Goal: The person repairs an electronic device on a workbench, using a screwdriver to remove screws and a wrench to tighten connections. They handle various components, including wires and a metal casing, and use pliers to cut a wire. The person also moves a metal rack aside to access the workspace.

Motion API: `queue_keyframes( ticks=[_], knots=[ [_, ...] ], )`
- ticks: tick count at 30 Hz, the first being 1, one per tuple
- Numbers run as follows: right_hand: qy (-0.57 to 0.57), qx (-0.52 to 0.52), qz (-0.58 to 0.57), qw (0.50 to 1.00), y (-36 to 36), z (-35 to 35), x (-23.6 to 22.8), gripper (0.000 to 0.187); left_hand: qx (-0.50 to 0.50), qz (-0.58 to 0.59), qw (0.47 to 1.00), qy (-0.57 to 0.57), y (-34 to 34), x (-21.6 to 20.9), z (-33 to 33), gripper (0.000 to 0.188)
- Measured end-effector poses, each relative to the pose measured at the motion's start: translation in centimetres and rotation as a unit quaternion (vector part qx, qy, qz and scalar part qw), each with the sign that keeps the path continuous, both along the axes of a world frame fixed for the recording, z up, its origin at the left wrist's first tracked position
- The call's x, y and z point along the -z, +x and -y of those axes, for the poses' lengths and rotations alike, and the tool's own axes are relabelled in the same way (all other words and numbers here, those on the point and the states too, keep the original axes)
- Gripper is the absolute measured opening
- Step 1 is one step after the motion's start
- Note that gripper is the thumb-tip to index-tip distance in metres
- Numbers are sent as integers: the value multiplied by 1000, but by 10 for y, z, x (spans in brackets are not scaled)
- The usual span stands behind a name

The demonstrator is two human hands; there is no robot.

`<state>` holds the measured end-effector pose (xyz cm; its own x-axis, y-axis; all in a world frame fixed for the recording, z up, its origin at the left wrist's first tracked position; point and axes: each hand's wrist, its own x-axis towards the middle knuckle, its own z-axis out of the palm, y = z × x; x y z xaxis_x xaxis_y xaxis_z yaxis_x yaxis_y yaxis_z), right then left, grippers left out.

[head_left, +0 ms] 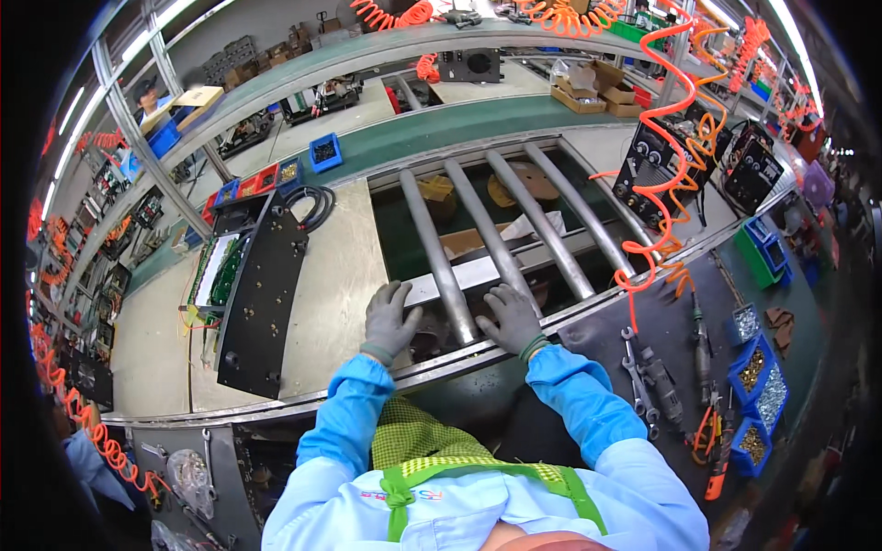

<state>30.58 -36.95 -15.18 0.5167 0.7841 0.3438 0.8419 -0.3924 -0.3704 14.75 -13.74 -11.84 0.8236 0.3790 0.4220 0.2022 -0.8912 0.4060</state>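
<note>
My left hand (390,321), in a grey glove, is over the near left corner of the roller section, beside the pale board. Its fingers are apart and it holds nothing. At the near ends of the steel rollers (480,225) is my right hand (512,320), also gloved, with fingers spread and nothing in them. Whether either palm presses on the frame I cannot tell. Left of my hands, an opened machine unit with a black panel (262,303) stands on the pale board (342,312). Its green circuit board (226,268) shows on the far side.
Orange coiled hoses (657,138) hang at the right, near black machine units (654,165). On the dark mat at the right lie wrenches (636,381), power drivers (661,381) and blue bins of screws (753,372). A black cable coil (317,207) and a blue bin (324,152) are farther left.
</note>
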Motion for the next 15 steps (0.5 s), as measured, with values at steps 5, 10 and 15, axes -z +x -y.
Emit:
queue_keyframes(
  ticks=[5, 10, 15],
  knots=[
    [23, 1, -20, 1000, 4, -4, 1, 53, -202, -136, 965, 97, 36, 28, -49, 59],
    [1, 93, -79, 993, 69, -21, -15, 57, -225, -168, 958, 58, 35, 40, -52, 59],
    [-147, 225, -102, 958, 191, -53, -14, 58, -222, -155, 960, 66, 35, 43, -59, 57]
  ],
)
